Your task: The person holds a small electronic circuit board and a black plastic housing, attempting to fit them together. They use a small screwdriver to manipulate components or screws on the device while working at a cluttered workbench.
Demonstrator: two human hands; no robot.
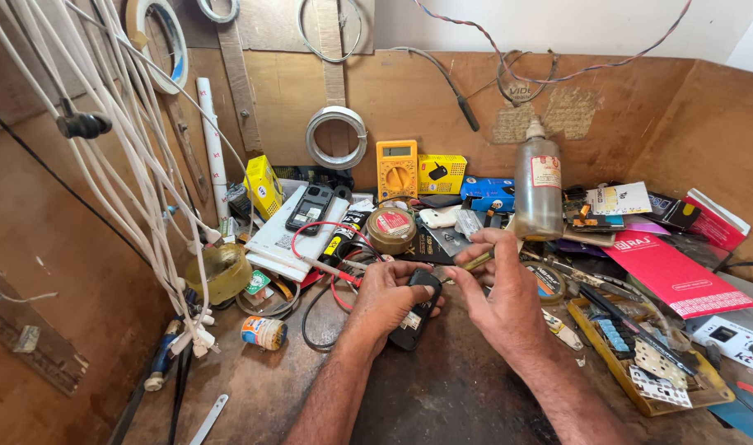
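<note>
— While you look from the left side, what do you see first?

— White cables (137, 165) hang down along the brown wooden wall (55, 247), and under them a small yellowish glass jar (220, 272) stands on the dark worn bench (442, 395). Near it lies a small tin with orange label (263, 332).

— And the left hand (386, 298)?

— Its fingers are curled closed around a small black mobile phone (416, 311), which lies tilted just over the bench, in the middle. Red and black probe wires (331, 264) run just behind this hand.

— What does the right hand (500, 292) do?

— It is just beside the phone. Thumb and forefinger are pinched on a thin yellowish tool (479, 261); the other fingers are half bent. I cannot tell if the tool touches the phone.

— What is behind and at right?

— A yellow multimeter (396, 169) leans at the back wall, a clear plastic bottle with nozzle (538, 185) stands upright behind the right hand, then a red flat booklet (669, 272), and a yellow tray of small parts (640, 363).
</note>
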